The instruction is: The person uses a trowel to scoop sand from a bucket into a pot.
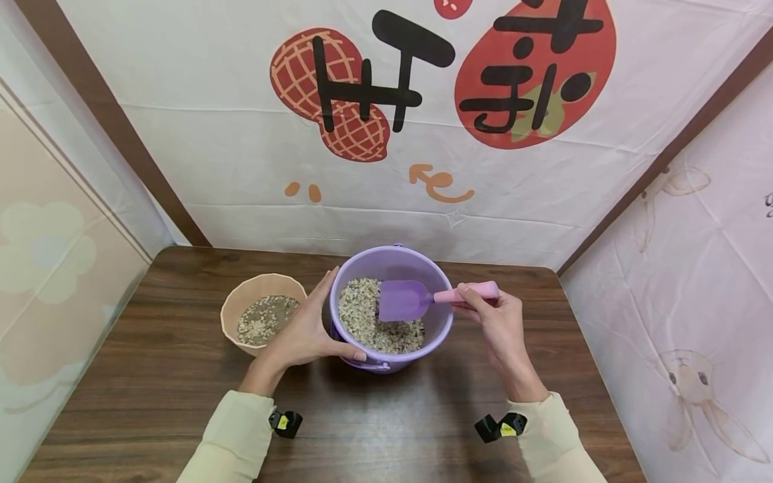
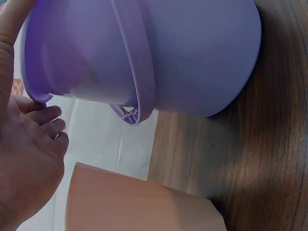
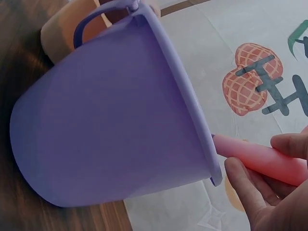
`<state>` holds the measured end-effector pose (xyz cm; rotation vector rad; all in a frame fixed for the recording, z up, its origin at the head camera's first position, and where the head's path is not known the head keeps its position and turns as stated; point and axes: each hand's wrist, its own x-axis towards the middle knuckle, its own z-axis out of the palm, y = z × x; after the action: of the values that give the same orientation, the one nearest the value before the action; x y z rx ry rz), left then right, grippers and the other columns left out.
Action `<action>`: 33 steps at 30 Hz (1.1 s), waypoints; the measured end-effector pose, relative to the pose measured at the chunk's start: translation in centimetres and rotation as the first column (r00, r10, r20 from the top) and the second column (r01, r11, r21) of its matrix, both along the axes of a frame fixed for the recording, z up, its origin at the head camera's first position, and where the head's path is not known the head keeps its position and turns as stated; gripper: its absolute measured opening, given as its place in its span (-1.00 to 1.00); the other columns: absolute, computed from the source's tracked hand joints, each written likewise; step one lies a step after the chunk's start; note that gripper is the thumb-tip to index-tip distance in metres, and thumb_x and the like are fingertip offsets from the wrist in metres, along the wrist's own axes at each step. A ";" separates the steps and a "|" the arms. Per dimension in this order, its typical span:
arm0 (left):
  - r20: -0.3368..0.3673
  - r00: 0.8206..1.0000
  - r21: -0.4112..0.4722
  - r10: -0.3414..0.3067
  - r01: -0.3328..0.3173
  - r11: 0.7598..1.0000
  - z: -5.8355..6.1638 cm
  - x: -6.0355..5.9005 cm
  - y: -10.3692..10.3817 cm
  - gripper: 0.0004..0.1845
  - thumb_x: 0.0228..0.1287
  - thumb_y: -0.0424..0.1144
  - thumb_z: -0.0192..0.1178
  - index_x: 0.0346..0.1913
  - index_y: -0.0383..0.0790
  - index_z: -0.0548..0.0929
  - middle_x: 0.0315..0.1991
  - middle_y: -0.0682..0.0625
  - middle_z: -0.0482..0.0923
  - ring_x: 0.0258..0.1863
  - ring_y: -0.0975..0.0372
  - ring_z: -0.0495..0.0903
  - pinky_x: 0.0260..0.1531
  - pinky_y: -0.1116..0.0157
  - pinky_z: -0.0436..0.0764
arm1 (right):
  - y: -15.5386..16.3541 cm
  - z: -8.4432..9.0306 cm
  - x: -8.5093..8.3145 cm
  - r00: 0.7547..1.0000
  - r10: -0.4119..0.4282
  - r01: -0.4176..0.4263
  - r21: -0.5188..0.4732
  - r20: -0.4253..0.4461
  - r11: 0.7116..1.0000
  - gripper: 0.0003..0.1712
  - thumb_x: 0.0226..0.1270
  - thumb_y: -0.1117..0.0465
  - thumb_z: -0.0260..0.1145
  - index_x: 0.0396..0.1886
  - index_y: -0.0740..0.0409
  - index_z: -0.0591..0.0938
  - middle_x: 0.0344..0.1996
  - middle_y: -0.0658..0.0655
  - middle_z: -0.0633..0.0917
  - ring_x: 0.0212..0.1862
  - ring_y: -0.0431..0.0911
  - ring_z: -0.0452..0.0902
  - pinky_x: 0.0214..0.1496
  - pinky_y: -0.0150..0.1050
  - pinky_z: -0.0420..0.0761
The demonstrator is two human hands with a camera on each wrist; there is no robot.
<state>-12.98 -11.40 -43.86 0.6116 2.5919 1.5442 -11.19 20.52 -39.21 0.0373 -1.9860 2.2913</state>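
A purple bucket (image 1: 350, 275) holding mixed grain stands mid-table, also seen from the side as a purple bucket (image 2: 192, 53) and a purple bucket (image 3: 106, 125). My left hand (image 1: 304, 329) wraps its left side, thumb on the near wall; the left hand (image 2: 26, 149) shows fingers at the rim. My right hand (image 1: 492, 318) grips the pink handle (image 1: 468, 292) of a small scoop whose purple blade (image 1: 401, 300) lies over the grain. In the right wrist view the right hand (image 3: 274, 192) holds the pink handle (image 3: 260, 159) at the rim.
A peach bowl (image 1: 237, 310) with some grain sits left of the bucket, close to my left hand, seen also as a peach bowl (image 2: 139, 207). The brown wooden table (image 1: 151, 376) has printed cloth walls behind and on both sides.
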 end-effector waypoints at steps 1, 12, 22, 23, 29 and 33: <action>0.002 1.000 -0.013 0.004 -0.004 1.000 0.0 0.0 0.0 0.61 -0.54 0.24 0.74 0.66 0.07 -0.06 0.63 -0.16 -0.11 0.57 -0.08 -0.03 0.43 -0.24 0.09 | 0.0 0.0 -0.2 1.000 0.001 -0.001 0.022 -0.007 1.000 -0.57 0.41 0.22 0.40 -0.08 0.62 0.62 -0.26 0.44 0.75 0.01 0.21 0.70 0.08 0.13 0.65; 0.000 1.000 -0.079 0.017 -0.017 0.997 0.1 0.1 -0.1 0.61 -0.53 0.31 0.71 0.66 0.06 -0.09 0.63 -0.20 -0.15 0.56 -0.13 -0.05 0.42 -0.25 0.11 | -1.1 0.9 -3.1 1.000 -0.019 0.020 0.330 -0.008 0.944 -0.72 0.41 0.21 0.40 -0.17 0.42 0.76 -0.37 0.19 0.81 -0.16 0.02 0.77 -0.04 -0.15 0.73; -0.003 1.000 -0.078 0.015 -0.015 0.997 0.1 0.1 0.0 0.62 -0.52 0.30 0.71 0.66 0.02 -0.08 0.62 -0.22 -0.13 0.56 -0.14 -0.02 0.42 -0.24 0.12 | -2.4 1.3 -5.0 0.999 -0.013 0.024 0.412 -0.029 0.911 -0.78 0.38 0.16 0.43 -0.31 0.26 0.81 -0.41 0.16 0.81 -0.21 0.10 0.77 -0.16 -0.24 0.74; -0.003 1.000 -0.079 0.015 -0.015 0.997 0.2 0.1 0.0 0.62 -0.52 0.30 0.71 0.66 0.02 -0.08 0.62 -0.22 -0.13 0.56 -0.14 -0.02 0.42 -0.24 0.13 | -2.5 1.3 -5.2 1.000 -0.006 0.015 0.402 -0.023 0.915 -0.79 0.38 0.18 0.42 -0.31 0.27 0.81 -0.41 0.17 0.81 -0.20 0.11 0.76 -0.15 -0.23 0.74; -0.003 1.000 -0.074 0.009 -0.010 0.997 0.2 0.1 -0.1 0.61 -0.50 0.30 0.70 0.66 0.02 -0.09 0.62 -0.23 -0.14 0.55 -0.16 -0.02 0.41 -0.25 0.14 | -3.1 1.1 -6.0 0.999 0.021 -0.028 0.344 0.024 0.939 -0.80 0.39 0.25 0.39 -0.27 0.36 0.76 -0.40 0.25 0.79 -0.19 0.12 0.77 -0.10 -0.23 0.73; -0.001 1.000 -0.066 0.007 -0.007 0.998 0.2 0.1 -0.1 0.60 -0.50 0.29 0.71 0.66 0.04 -0.09 0.62 -0.23 -0.14 0.55 -0.14 -0.02 0.42 -0.24 0.14 | -3.2 1.2 -6.2 0.999 0.040 -0.046 0.337 0.025 0.940 -0.81 0.39 0.25 0.39 -0.28 0.35 0.76 -0.41 0.25 0.79 -0.19 0.14 0.76 -0.08 -0.21 0.73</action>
<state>-12.89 -11.48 -43.69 0.5985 2.6359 1.4542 -17.38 17.27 -38.03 0.0894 -2.3855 1.9499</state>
